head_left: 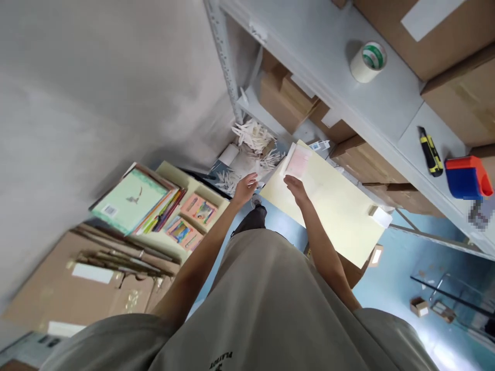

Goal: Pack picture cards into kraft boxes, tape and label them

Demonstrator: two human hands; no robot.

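Observation:
My left hand [245, 188] is in the air left of the pale yellow board [332, 206], holding nothing, its fingers apart and slightly bent. My right hand [296, 187] is over the board's near left part, its fingers stretched out and nothing in its grasp. Just beyond those fingertips lies a pink-topped stack [298, 162] with white edges, perhaps a pad or book. Whether the fingertips touch it I cannot tell. A small white block [380, 216] sits at the board's far right edge. Beyond my left hand are heaps of white paper strips [253, 135].
At left, books [131, 198] and pink illustrated boxes [198, 208] stand near a large carton [42, 273]. The grey shelf [320, 56] at upper right carries a tape roll [368, 62], a yellow-black box cutter [430, 152], a red-blue object [467, 176] and cartons [464, 98].

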